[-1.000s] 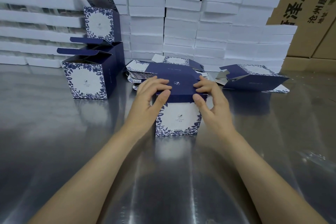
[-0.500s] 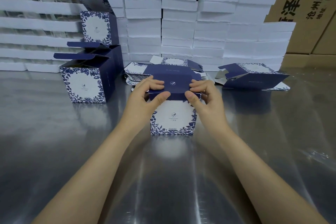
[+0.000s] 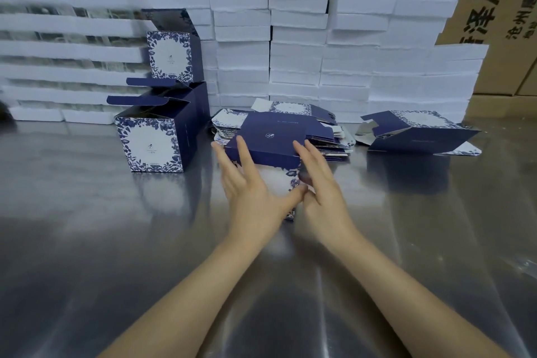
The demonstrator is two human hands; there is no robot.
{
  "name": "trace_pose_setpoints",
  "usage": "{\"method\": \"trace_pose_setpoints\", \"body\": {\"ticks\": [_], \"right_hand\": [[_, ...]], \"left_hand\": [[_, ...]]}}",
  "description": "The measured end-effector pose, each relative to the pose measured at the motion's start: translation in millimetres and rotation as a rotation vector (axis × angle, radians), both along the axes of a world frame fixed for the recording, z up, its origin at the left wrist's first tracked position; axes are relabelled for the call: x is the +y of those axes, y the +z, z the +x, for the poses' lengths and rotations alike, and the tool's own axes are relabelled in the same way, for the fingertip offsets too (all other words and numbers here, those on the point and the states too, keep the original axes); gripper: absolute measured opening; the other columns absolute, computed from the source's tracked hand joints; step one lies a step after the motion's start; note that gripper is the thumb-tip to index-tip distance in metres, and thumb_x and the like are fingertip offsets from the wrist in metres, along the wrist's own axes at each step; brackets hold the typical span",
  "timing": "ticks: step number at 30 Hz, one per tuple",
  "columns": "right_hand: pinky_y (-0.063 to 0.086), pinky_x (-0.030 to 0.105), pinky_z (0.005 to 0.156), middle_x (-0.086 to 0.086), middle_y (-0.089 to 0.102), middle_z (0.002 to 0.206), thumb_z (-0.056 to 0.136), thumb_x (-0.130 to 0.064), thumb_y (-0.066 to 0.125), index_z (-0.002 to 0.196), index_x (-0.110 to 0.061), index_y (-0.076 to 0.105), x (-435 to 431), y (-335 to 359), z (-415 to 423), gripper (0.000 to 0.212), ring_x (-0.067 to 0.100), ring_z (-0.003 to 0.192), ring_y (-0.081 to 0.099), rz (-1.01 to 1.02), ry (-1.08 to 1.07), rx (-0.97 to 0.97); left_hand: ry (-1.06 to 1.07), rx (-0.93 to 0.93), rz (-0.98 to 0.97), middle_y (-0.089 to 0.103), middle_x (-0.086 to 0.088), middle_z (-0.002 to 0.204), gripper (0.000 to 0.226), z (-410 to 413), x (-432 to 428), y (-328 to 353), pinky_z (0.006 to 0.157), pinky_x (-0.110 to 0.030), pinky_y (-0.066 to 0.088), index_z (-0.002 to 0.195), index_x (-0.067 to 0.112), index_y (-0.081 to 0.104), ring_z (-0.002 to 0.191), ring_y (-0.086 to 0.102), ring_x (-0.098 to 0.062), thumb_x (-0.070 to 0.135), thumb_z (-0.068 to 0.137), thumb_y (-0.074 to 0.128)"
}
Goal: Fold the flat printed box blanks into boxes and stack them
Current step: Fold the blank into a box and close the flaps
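The navy-and-white floral cardboard box (image 3: pixel 270 139) is mostly hidden by the blurred left hand (image 3: pixel 250 195) and right hand (image 3: pixel 322 192), both outstretched, nothing grasped.

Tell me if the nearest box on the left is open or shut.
Open. The box stands upright on the metal table; its navy lid flap is lifted off the top, leaving the mouth uncovered.
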State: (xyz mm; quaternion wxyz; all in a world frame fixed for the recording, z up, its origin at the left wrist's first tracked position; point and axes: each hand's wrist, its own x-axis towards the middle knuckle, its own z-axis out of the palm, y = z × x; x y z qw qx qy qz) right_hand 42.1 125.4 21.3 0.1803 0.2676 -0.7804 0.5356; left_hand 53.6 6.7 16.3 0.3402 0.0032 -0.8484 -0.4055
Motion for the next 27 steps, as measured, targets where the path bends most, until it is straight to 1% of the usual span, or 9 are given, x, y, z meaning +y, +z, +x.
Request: {"method": "trace_pose_setpoints", "body": {"ticks": [3,5,9,11,14,16,19,22,27], "right_hand": [[0.039,0.007,0.087,-0.007,0.028,0.151,0.073,0.013,0.032,0.128,-0.042,0.047,-9.2,-1.0,4.4,0.079,-0.015,0.128,0.032,-0.143,0.054,0.024],[0.043,0.010,0.087,-0.010,0.032,0.149,0.069,0.009,0.032,0.128,-0.042,0.048,-13.5,-5.1,3.3,0.080,-0.011,0.127,0.038,-0.202,0.110,0.008],[0.047,0.024,0.093,-0.011,0.042,0.141,0.083,0.017,0.038,0.143,-0.038,0.029,-11.9,-19.8,-15.7,0.082,0.000,0.118,0.052,-0.276,0.125,-0.283],[0.050,0.029,0.088,-0.001,0.048,0.135,0.091,0.015,0.041,0.144,-0.029,0.036,-11.5,-26.9,-28.1,0.069,0.005,0.104,0.055,-0.305,-0.030,-0.448],[0.046,0.009,0.080,0.005,0.061,0.110,0.087,0.017,0.045,0.118,-0.018,0.057,-15.3,-31.5,-36.3,0.047,0.016,0.100,0.060,-0.140,-0.093,-0.376],[0.040,0.001,0.080,-0.001,0.065,0.097,0.084,0.019,0.044,0.104,-0.016,0.062,-18.3,-34.8,-35.9,0.044,0.016,0.097,0.062,0.010,-0.053,-0.316],[0.040,0.000,0.077,-0.008,0.068,0.090,0.082,0.018,0.047,0.087,-0.022,0.066,-18.1,-34.1,-38.8,0.045,-0.004,0.085,0.063,0.052,-0.059,-0.288],[0.044,0.007,0.072,-0.011,0.069,0.077,0.080,0.019,0.049,0.073,-0.029,0.066,-16.3,-37.9,-46.8,0.051,-0.004,0.077,0.062,0.031,-0.084,-0.267],[0.045,0.008,0.065,-0.007,0.071,0.075,0.079,0.020,0.049,0.067,-0.020,0.068,-16.1,-40.9,-50.2,0.046,0.001,0.070,0.064,-0.017,-0.082,-0.286]], "left_hand": [[0.055,0.012,0.012,-0.008,-0.020,0.158,0.132,-2.8,-7.2,-3.0,0.119,-0.043,0.015,0.154,0.010,0.005,0.148,0.001,-0.030,0.060,0.059,0.081],[0.079,0.018,0.039,0.001,-0.021,0.155,0.127,-4.5,-11.6,-1.2,0.117,-0.043,0.019,0.151,0.009,0.013,0.146,0.008,-0.031,0.052,0.057,0.086],[0.151,0.129,0.188,0.005,-0.015,0.152,0.110,-6.2,-25.4,24.4,0.116,-0.037,0.023,0.145,0.018,0.022,0.143,0.011,-0.025,0.038,0.058,0.087],[0.131,0.309,0.262,0.006,-0.013,0.152,0.107,-8.3,-37.0,53.5,0.111,-0.024,0.024,0.142,0.020,0.023,0.142,0.015,-0.022,0.042,0.058,0.086],[0.179,0.520,0.150,0.014,-0.019,0.150,0.107,-32.5,-68.9,118.1,0.106,-0.003,0.018,0.142,0.013,0.027,0.136,0.024,-0.023,0.050,0.058,0.082],[0.295,0.527,0.018,0.015,-0.023,0.150,0.108,-62.2,-101.8,164.6,0.115,-0.019,0.024,0.143,0.009,0.027,0.137,0.024,-0.030,0.055,0.060,0.079],[0.472,0.378,-0.088,0.011,-0.025,0.152,0.108,-110.8,-148.7,206.7,0.116,-0.047,0.025,0.145,0.006,0.025,0.140,0.021,-0.039,0.058,0.064,0.074],[0.537,0.156,-0.088,0.003,-0.027,0.155,0.114,-153.7,-182.3,205.0,0.115,-0.054,0.021,0.150,0.008,0.015,0.144,0.010,-0.042,0.059,0.067,0.075],[0.518,-0.081,-0.002,-0.006,-0.027,0.157,0.118,-199.0,-212.5,164.0,0.115,-0.058,0.019,0.152,0.009,0.005,0.146,0.000,-0.042,0.058,0.071,0.076]]}}
